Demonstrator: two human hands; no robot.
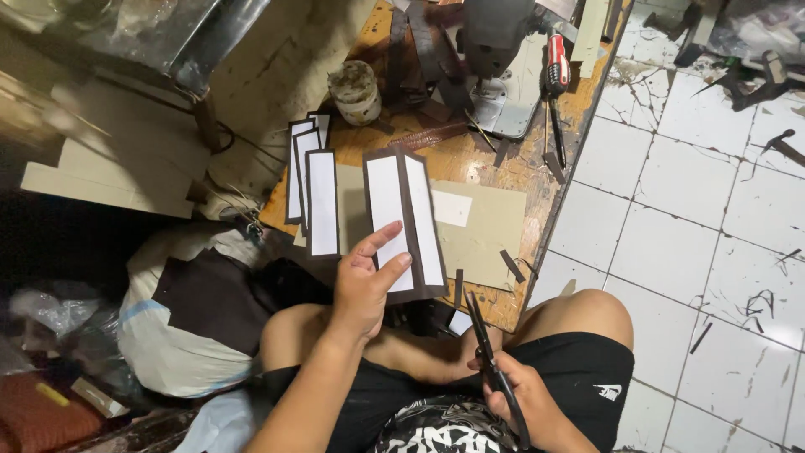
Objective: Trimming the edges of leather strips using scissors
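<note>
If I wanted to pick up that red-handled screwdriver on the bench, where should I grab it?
Probably the red handle, the thick end of the screwdriver, lying far from the person beside the grey machine base. Come from above or the floor side; its thin shaft points toward the person and offers little grip.

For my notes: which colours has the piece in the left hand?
White panels with dark brown borders, held by the left hand; head view.

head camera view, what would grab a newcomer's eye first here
First, the left hand at centre, holding up two dark-edged white panels over the wooden table. Next, the right hand low in the picture gripping black scissors, blades pointing up toward the table. More panels of the same kind lie in a row at the table's left edge, with a sewing machine at the top.
</note>
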